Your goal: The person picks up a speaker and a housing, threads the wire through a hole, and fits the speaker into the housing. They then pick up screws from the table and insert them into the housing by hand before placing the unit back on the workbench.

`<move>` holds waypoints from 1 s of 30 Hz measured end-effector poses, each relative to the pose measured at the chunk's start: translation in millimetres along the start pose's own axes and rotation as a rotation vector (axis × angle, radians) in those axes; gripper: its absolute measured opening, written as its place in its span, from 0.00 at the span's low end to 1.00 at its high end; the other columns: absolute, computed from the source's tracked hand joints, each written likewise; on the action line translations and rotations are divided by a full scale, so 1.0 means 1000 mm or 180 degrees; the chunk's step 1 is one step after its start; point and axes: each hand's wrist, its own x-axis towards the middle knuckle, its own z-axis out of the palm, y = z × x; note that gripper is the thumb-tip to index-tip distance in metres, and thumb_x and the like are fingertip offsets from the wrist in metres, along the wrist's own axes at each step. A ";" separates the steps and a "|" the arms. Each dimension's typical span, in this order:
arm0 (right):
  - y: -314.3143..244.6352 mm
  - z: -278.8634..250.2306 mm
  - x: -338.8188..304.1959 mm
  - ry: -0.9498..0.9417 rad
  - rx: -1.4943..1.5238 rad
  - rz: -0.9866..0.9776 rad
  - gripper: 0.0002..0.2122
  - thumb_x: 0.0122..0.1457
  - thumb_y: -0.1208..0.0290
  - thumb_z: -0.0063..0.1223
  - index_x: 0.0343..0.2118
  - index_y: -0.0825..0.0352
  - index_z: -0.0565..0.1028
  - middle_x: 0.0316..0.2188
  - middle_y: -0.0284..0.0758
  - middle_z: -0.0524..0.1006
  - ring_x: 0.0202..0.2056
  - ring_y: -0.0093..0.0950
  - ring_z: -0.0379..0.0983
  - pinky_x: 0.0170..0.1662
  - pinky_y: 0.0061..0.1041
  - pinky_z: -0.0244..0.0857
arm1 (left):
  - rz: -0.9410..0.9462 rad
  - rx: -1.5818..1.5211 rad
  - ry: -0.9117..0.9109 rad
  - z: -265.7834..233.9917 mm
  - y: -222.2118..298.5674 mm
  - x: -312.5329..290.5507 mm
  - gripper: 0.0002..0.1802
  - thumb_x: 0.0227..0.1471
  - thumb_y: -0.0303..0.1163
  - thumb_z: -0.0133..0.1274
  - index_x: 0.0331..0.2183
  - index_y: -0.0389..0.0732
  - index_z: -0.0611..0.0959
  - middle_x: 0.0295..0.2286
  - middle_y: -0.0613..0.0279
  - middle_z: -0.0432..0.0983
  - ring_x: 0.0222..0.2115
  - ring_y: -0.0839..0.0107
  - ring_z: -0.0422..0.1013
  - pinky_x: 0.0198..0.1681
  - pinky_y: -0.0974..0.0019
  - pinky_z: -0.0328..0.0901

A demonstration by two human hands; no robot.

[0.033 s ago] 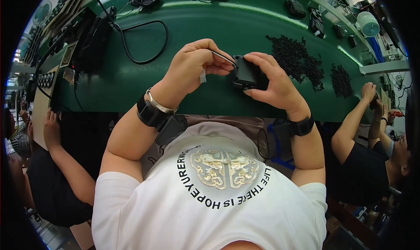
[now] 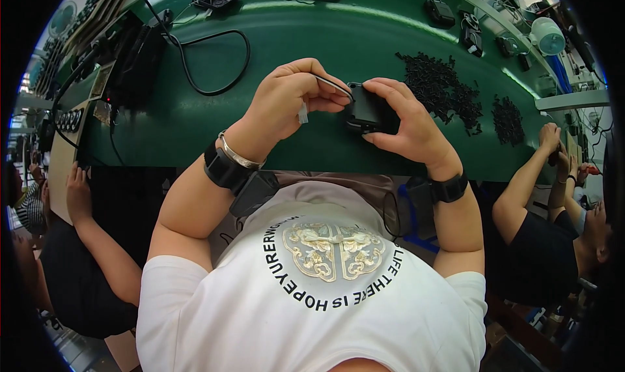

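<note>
Broadly, a green worktable point(image 2: 293, 33) filled the upper half of the view. Below it sat the wearer in a white T-shirt point(image 2: 215, 320), with a black-clad co-worker point(image 2: 91, 281) on the left and another person in black point(image 2: 537, 261) on the right. A black cable point(image 2: 249, 54) looped across the table's left part. Right of centre lay a large pile of small black pieces point(image 2: 443, 88). The wearer's right hand point(image 2: 411, 118), near that pile, gripped a black case, thumb at its near edge and fingers at its far edge. The left hand point(image 2: 296, 92) had thumb and forefinger pinched together, the other fingers curled. A smaller pile point(image 2: 508, 120) lay farther right. The black case point(image 2: 368, 108) was between the hands, near the table's front edge. The left fingers pinched a thin, light-edged strip point(image 2: 333, 84), its end at the case's left side; contact could not be told. A pale tab point(image 2: 303, 114) hung below that hand.
</note>
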 end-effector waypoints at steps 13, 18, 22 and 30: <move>-0.003 -0.004 0.004 -0.0088 -0.0181 0.0035 0.35 0.40 0.76 0.68 0.57 0.67 0.69 0.56 0.42 0.69 0.57 0.39 0.67 0.59 0.33 0.64 | -0.0276 -0.0521 -0.0396 0.001 -0.004 0.020 0.11 0.52 0.15 0.37 0.31 0.30 0.76 0.40 0.37 0.77 0.40 0.53 0.78 0.46 0.57 0.76; -0.002 -0.002 0.002 -0.0050 -0.0250 0.0049 0.35 0.40 0.76 0.68 0.57 0.67 0.69 0.56 0.43 0.69 0.57 0.39 0.67 0.59 0.33 0.64 | -0.0051 -0.0612 -0.1088 -0.017 0.001 0.021 0.13 0.53 0.17 0.40 0.38 0.31 0.78 0.44 0.39 0.76 0.44 0.54 0.77 0.52 0.58 0.72; -0.001 -0.001 0.002 -0.0004 -0.0320 0.0007 0.35 0.40 0.76 0.68 0.57 0.68 0.69 0.56 0.43 0.68 0.57 0.40 0.67 0.59 0.33 0.65 | 0.0137 0.0183 -0.0843 -0.021 0.008 0.010 0.21 0.53 0.25 0.52 0.50 0.33 0.76 0.50 0.48 0.74 0.52 0.56 0.72 0.59 0.58 0.64; 0.001 -0.004 0.007 -0.0163 -0.0360 -0.0019 0.35 0.39 0.78 0.68 0.57 0.67 0.69 0.55 0.42 0.69 0.56 0.40 0.67 0.58 0.33 0.66 | 0.1316 0.3948 -0.0516 -0.006 -0.022 -0.004 0.52 0.37 0.35 0.70 0.63 0.43 0.63 0.53 0.56 0.70 0.57 0.55 0.63 0.62 0.55 0.54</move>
